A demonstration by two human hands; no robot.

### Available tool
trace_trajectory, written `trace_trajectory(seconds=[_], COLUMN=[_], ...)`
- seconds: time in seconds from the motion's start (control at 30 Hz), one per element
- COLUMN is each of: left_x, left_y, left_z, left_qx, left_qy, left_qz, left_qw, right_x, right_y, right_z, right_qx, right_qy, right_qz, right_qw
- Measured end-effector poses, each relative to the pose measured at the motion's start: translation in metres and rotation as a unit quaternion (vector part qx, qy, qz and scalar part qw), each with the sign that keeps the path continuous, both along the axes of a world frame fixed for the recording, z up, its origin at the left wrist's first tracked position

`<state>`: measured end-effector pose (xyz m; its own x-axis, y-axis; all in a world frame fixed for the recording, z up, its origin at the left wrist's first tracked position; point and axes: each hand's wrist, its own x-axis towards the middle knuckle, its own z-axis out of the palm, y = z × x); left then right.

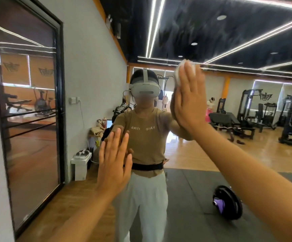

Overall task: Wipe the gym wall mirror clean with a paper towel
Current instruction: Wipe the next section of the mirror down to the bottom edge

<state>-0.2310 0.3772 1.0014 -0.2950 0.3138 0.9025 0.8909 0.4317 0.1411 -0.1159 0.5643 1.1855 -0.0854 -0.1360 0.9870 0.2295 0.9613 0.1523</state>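
The large wall mirror (211, 41) fills most of the view and reflects me, the gym and the ceiling lights. My right hand (189, 98) is raised with straight fingers and presses a crumpled white paper towel (180, 70) flat against the glass at head height. The towel shows only above and to the left of my fingers. My left hand (114, 158) lies lower, at chest height, with its palm and spread fingers flat on the mirror, holding nothing.
A black-framed glass door (28, 110) stands in the grey wall to the left. In the reflection lie a black weight plate (229, 203) on a dark mat, weight machines (256, 110) at the right, and a white box (81, 163) by the wall.
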Motion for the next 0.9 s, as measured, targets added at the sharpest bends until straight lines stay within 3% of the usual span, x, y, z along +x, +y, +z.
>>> trace_trajectory(seconds=[0.1,0.27,0.47,0.73,0.83,0.9], left_x=[-0.010,-0.015,-0.016,-0.022,-0.032,-0.037], left_y=[-0.009,-0.015,-0.022,-0.039,-0.042,-0.042], left_z=[0.000,0.000,0.002,0.015,0.015,0.015], left_qx=[-0.042,-0.072,-0.100,-0.081,-0.077,-0.085], left_qy=[0.021,0.028,0.035,0.060,0.051,0.072], left_qz=[0.013,0.019,0.027,0.026,0.017,0.026], left_qw=[0.999,0.997,0.994,0.995,0.996,0.994], right_x=[-0.012,-0.001,0.006,-0.006,-0.014,-0.024], right_y=[-0.006,0.002,0.012,-0.007,-0.023,-0.032], right_z=[-0.068,-0.153,-0.136,0.020,0.073,0.081], right_qx=[0.124,0.276,0.350,0.133,-0.013,-0.059], right_qy=[-0.103,-0.260,-0.306,-0.124,-0.045,-0.002], right_qz=[0.004,0.012,-0.018,-0.067,-0.030,-0.005], right_qw=[0.987,0.925,0.885,0.981,0.998,0.998])
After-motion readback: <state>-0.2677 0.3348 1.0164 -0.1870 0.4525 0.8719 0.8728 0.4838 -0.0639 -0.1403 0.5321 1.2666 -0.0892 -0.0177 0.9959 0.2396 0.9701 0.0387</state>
